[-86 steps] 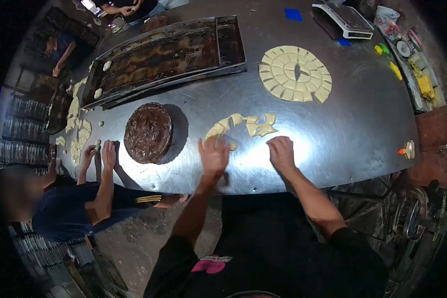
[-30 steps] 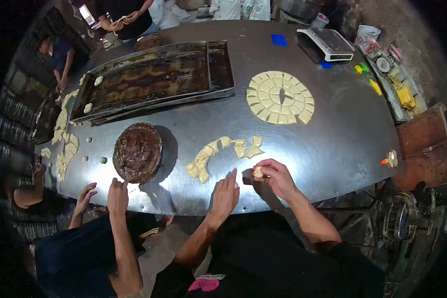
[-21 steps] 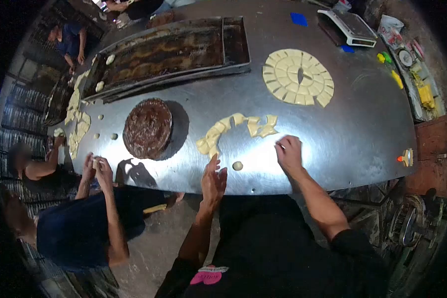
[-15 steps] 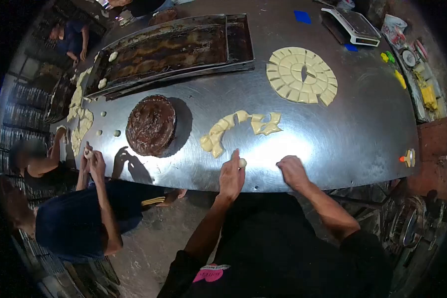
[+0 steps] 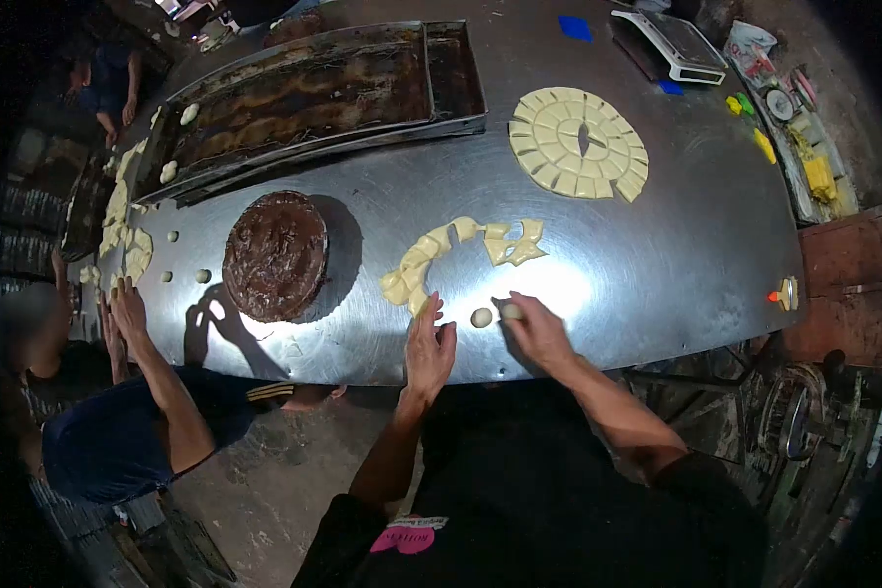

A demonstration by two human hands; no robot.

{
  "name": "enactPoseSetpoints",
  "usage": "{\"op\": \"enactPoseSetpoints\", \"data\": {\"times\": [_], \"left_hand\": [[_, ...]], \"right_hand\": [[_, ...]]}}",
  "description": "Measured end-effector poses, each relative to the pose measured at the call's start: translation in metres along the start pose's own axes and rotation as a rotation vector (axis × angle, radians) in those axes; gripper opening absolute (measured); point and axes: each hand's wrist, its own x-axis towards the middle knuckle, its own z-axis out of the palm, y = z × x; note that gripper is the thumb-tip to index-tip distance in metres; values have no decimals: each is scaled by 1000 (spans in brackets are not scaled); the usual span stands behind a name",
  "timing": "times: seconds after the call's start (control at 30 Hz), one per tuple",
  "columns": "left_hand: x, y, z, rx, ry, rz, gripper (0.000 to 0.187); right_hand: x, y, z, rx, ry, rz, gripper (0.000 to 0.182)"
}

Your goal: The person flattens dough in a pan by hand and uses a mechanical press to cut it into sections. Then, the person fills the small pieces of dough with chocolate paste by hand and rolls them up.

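Observation:
My right hand (image 5: 544, 338) has its fingertips around a small pale dough ball (image 5: 511, 311), close over the metal table. A second dough ball (image 5: 481, 318) rests on the table between my hands. My left hand (image 5: 428, 353) is open, thumb apart, its fingertips right at the lower end of a curved row of cut dough pieces (image 5: 423, 255). A ragged dough scrap (image 5: 514, 243) continues that row on the right. Further back lies a flat round of dough (image 5: 559, 147) scored into many small pieces.
Left of my hands stands a round container topped with dark brown paste (image 5: 276, 257). Behind it is a long dark baking tray (image 5: 304, 98). A scale (image 5: 671, 44) sits at the far right, a brush (image 5: 786, 294) at the right edge. A co-worker's hands (image 5: 122, 314) work at the left.
The dough ball by my left hand now lies between my hands. My left hand has moved left toward the cut dough; my right hand has moved left and now holds a ball.

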Motion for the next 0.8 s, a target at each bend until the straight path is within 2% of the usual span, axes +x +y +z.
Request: {"op": "enactPoseSetpoints", "data": {"times": [0.07,0.1,0.13,0.2,0.23,0.27,0.33,0.4,0.43,0.5,0.53,0.57,0.6,0.63,0.67,0.73,0.8], "left_hand": [[7,-3,-8,-3,20,24,48],[10,-5,-12,-39,54,8,39],[13,-8,-18,-54,55,13,39],[24,-14,-33,14,43,35,35],[32,-11,-36,-39,33,19,30],[44,-9,-34,-58,30,42,30],[70,0,-25,29,-19,230,27],[104,5,0,43,-94,402,28],[118,6,15,82,-166,433,34],[141,16,36,265,-358,522,44],[148,22,42,270,-345,522,44],[152,27,48,403,-434,568,45],[155,31,53,538,-525,611,46],[156,24,61,667,-598,597,49],[154,24,62,675,-593,590,49],[147,22,63,678,-537,565,49],[139,23,70,682,-474,586,46]], "right_hand": [[12,-8,12,-104,-94,-164,39],[14,-7,13,-101,-85,-139,40],[17,-4,10,-117,-85,-141,40],[25,8,-1,-92,75,147,36],[33,12,-8,-147,212,285,31],[47,9,-18,-284,289,332,27],[64,41,-19,-559,218,487,31],[84,27,-9,-610,181,556,37],[92,23,-3,-616,181,583,32],[96,43,15,-486,242,504,24],[99,46,20,-432,288,451,23],[94,49,20,-258,270,416,21],[88,53,19,-252,269,405,21],[76,66,14,-51,181,507,19],[66,71,4,150,88,606,18],[34,77,-42,383,-145,650,18],[0,79,-88,280,-192,716,16]]}}
